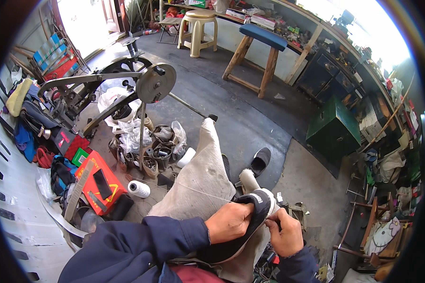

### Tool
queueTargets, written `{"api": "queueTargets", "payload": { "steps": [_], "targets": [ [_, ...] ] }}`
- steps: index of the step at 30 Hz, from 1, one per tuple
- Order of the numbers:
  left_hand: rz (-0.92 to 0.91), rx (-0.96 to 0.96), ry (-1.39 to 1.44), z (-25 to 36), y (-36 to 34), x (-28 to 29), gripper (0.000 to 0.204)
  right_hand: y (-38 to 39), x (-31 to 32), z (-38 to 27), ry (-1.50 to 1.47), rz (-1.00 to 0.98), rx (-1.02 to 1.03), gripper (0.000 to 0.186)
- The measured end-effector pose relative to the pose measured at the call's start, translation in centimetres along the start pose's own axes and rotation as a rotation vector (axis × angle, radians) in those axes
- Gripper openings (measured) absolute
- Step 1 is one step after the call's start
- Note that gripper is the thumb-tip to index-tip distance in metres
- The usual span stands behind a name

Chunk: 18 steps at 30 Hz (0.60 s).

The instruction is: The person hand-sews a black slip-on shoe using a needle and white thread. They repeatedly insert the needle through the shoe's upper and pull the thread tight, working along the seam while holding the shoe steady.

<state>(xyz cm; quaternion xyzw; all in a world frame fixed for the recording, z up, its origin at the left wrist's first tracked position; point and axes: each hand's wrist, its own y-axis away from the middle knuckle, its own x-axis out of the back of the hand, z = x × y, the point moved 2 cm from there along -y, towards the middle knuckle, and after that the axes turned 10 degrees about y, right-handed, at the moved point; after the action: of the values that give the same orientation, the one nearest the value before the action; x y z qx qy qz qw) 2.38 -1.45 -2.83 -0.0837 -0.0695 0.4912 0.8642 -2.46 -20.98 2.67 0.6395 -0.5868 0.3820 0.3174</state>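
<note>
A black shoe [257, 214] with a pale sole edge rests over my lap, its tagged end pointing away from me. My left hand [230, 221] is closed round the upper at the opening. Against the sole edge, my right hand [286, 232] is closed in a pinch; whatever lies between those fingertips is too small to make out. A thin white thread [200, 191] stretches across the beige cloth [186, 188] over my legs to the shoe. The white thread spool [139, 188] stands on the floor at left. Another dark shoe [260, 161] lies on the floor ahead.
A hand-cranked machine with a metal wheel [156, 83] stands at front left above several bags of supplies [163, 141]. An orange-red box [101, 184] carries a phone [102, 183]. Farther off are a blue-topped stool [263, 37], a plastic stool [198, 33] and a green box [334, 127].
</note>
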Motion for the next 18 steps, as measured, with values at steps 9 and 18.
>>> {"api": "queueTargets", "payload": {
  "steps": [9, 18],
  "targets": [
    [-0.035, 0.154, 0.08, 0.2, 0.3, 1.5, 0.021, -0.9, -2.0, 2.3, -0.149, -0.001, -0.08, 0.039],
    [-0.061, 0.166, 0.186, 0.4, 0.8, 1.9, 0.022, 0.5, -3.3, 5.8, 0.134, -0.075, -0.263, 0.058]
  ]
}}
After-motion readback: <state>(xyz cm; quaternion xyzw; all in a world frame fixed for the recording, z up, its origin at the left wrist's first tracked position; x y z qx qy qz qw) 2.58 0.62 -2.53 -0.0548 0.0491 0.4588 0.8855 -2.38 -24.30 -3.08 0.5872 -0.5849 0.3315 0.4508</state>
